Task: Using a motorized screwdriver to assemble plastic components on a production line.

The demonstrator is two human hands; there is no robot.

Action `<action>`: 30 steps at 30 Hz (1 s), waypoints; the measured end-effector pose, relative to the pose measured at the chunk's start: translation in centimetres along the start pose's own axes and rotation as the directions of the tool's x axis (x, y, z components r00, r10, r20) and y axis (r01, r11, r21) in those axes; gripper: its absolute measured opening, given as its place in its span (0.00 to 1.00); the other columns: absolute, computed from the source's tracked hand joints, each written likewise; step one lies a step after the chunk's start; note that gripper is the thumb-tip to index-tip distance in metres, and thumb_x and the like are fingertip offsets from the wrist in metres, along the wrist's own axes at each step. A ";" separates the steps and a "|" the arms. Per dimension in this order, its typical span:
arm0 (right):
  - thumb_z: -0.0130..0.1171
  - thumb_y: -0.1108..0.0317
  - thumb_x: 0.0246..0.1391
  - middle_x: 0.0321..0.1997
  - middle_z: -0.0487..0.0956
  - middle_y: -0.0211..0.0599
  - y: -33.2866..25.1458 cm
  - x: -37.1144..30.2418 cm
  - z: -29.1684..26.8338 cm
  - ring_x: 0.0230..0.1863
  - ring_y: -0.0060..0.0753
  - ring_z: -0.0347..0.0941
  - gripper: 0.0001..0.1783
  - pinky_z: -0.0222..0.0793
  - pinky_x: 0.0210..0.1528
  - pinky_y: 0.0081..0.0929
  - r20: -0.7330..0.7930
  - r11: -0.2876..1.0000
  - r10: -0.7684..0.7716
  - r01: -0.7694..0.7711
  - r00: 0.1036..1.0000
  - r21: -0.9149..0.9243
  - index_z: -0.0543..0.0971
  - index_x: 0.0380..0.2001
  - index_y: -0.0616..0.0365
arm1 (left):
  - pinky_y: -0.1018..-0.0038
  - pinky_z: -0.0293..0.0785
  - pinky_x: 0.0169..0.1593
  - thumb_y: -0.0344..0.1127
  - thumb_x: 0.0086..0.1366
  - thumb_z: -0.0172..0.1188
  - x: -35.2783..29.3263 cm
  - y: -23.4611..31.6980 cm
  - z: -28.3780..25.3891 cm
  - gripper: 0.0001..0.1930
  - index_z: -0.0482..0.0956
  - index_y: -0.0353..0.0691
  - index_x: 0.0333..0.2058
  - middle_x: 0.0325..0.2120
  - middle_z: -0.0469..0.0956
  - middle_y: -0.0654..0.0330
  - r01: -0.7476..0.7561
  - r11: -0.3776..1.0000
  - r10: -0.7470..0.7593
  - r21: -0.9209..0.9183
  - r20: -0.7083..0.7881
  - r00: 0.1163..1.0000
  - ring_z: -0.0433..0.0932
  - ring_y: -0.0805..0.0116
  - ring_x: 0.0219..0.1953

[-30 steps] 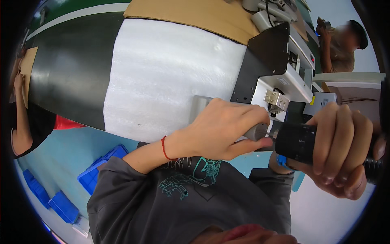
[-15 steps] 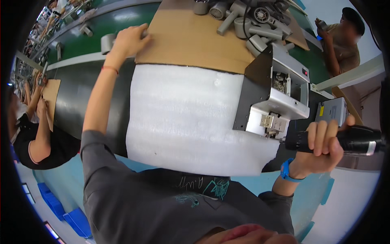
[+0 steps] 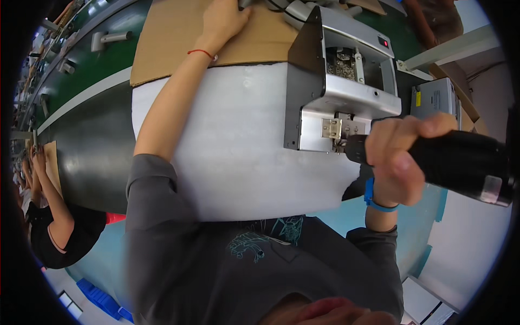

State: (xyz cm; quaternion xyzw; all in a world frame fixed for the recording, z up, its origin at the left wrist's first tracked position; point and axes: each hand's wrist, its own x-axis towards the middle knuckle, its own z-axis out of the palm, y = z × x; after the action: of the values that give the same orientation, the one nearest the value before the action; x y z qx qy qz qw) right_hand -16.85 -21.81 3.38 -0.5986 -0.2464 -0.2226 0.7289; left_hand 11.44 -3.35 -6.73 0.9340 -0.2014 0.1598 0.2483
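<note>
In my right hand [image 3: 398, 157] is a black electric screwdriver [image 3: 460, 162], lying sideways with its tip at the front of a silver-and-black screw feeder [image 3: 355, 97]. Loose screws [image 3: 341, 67] show in the feeder's tray. My left hand [image 3: 225, 21] reaches far over a cardboard sheet [image 3: 168, 38], by a grey part [image 3: 245, 4] at the top edge. That edge cuts off its fingers, so their grip is hidden. Right of it lie grey hair-dryer-shaped housings [image 3: 298, 11], mostly out of view. White foam sheet [image 3: 244, 141] covers the bench before me.
A grey T-shaped housing [image 3: 103, 40] rests on the green conveyor [image 3: 81, 70] at the far left. A silver box [image 3: 433, 97] stands right of the feeder. One co-worker [image 3: 65, 227] sits at left; another person's arm [image 3: 420, 21] shows at top right.
My left hand has moved right, from beside a grey housing at the conveyor toward the pile. The whole view has shifted. The screwdriver stays in my right hand, its tip close to the feeder's front.
</note>
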 end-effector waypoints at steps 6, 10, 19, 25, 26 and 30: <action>0.51 0.75 0.43 0.15 0.63 0.29 -1.0 -0.1 1.6 0.13 0.21 0.58 0.17 0.56 0.16 0.20 -0.090 0.962 0.271 -0.271 0.958 0.012 0.61 0.37 0.56 | 0.79 0.69 0.35 0.47 0.59 0.59 -2.5 2.1 -7.5 0.21 0.74 0.34 0.42 0.28 0.75 0.61 -0.108 0.959 -0.020 -0.262 -0.444 0.896 0.73 0.73 0.27; 0.49 0.76 0.44 0.14 0.62 0.23 -1.2 -0.5 0.4 0.13 0.16 0.59 0.18 0.58 0.17 0.18 0.000 0.930 0.144 -0.136 0.990 0.340 0.63 0.42 0.56 | 0.76 0.70 0.34 0.40 0.62 0.55 -8.7 7.8 -14.4 0.12 0.73 0.35 0.33 0.27 0.77 0.59 -0.237 0.659 -0.042 -0.714 -0.349 0.936 0.75 0.70 0.30; 0.53 0.79 0.41 0.12 0.65 0.22 -5.3 2.2 3.2 0.09 0.15 0.63 0.16 0.64 0.17 0.10 -0.051 0.873 -0.073 0.089 0.996 0.479 0.66 0.37 0.61 | 0.81 0.62 0.24 0.51 0.61 0.56 -22.9 11.8 -11.9 0.25 0.66 0.30 0.40 0.19 0.70 0.60 -0.015 0.241 0.045 -0.970 -0.005 0.999 0.66 0.78 0.19; 0.54 0.79 0.41 0.12 0.66 0.23 -4.4 3.6 4.2 0.10 0.15 0.64 0.14 0.66 0.17 0.11 0.079 0.863 -0.055 0.007 0.995 0.504 0.67 0.34 0.60 | 0.74 0.65 0.23 0.34 0.49 0.66 -23.4 11.8 -10.8 0.14 0.73 0.37 0.33 0.23 0.73 0.57 -0.214 0.380 0.193 -0.900 -0.149 0.970 0.70 0.57 0.20; 0.55 0.79 0.41 0.12 0.66 0.24 -3.8 4.0 4.7 0.10 0.16 0.64 0.14 0.66 0.17 0.11 0.100 0.862 -0.051 -0.007 0.994 0.506 0.67 0.34 0.60 | 0.73 0.64 0.22 0.34 0.49 0.65 -23.4 11.8 -10.7 0.14 0.73 0.37 0.33 0.23 0.72 0.58 -0.214 0.363 0.178 -0.907 -0.158 0.971 0.70 0.57 0.19; 0.56 0.79 0.40 0.13 0.67 0.24 -3.6 4.5 5.1 0.10 0.16 0.65 0.13 0.67 0.18 0.11 0.196 0.861 -0.035 -0.070 0.980 0.503 0.67 0.32 0.59 | 0.72 0.62 0.21 0.35 0.49 0.65 -23.4 11.8 -10.6 0.14 0.72 0.38 0.33 0.23 0.72 0.59 -0.217 0.339 0.168 -0.916 -0.168 0.971 0.69 0.59 0.19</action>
State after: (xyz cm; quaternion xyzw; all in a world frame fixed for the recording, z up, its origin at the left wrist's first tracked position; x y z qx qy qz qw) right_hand -15.99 -17.63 9.77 -0.4070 -0.3622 -0.0824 0.8345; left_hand -16.39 -0.18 -2.58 0.5969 -0.3589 0.0670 0.7144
